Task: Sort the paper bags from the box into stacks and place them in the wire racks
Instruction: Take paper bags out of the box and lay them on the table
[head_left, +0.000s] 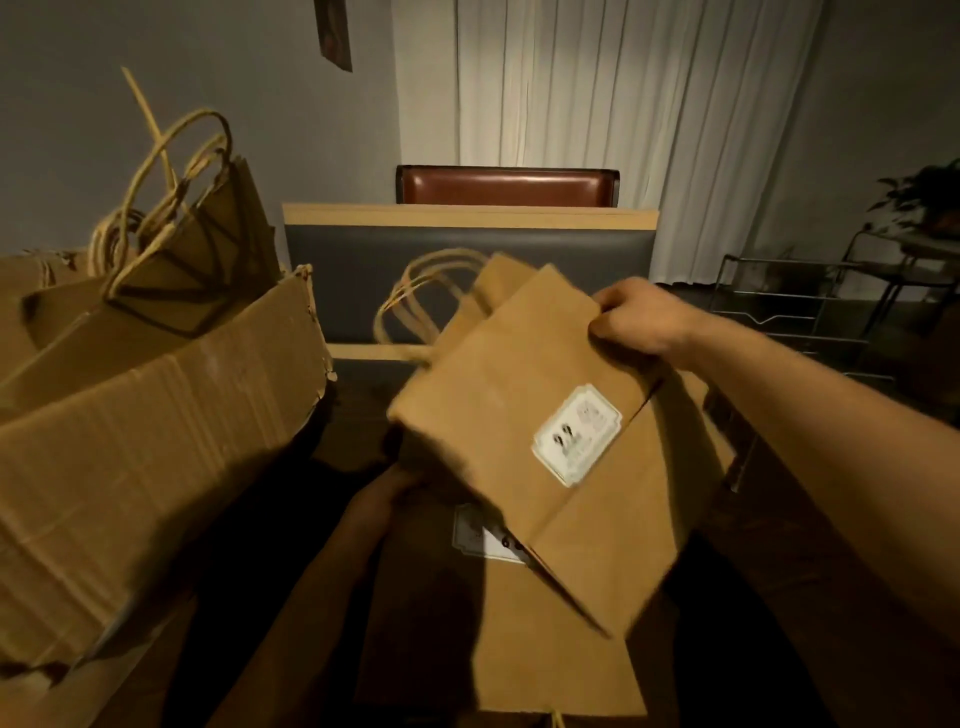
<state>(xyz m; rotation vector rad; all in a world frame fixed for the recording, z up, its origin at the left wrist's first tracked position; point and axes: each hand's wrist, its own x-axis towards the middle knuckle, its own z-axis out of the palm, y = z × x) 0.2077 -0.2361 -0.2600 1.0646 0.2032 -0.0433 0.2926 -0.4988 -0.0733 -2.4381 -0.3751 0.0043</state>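
The left side is blocked by the box (156, 415), whose torn flap leans inward, with bag handles (171, 171) sticking up above it. The way to the racks (810, 306) on the right is crossed by the right arm (810, 415). A dark gap is left between box and held bag (524, 431).

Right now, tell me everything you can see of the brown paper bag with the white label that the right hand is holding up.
The flat-folded brown kraft paper bag is held tilted above another labelled brown paper bag lying beneath it. Twisted paper handles loop from its far end. A white scalloped label with blurred dark print sits on its face, beside a diagonal fold crease. The right hand pinches its far right edge, fingers curled over it; the left hand meets its lower left edge, mostly hidden in shadow.
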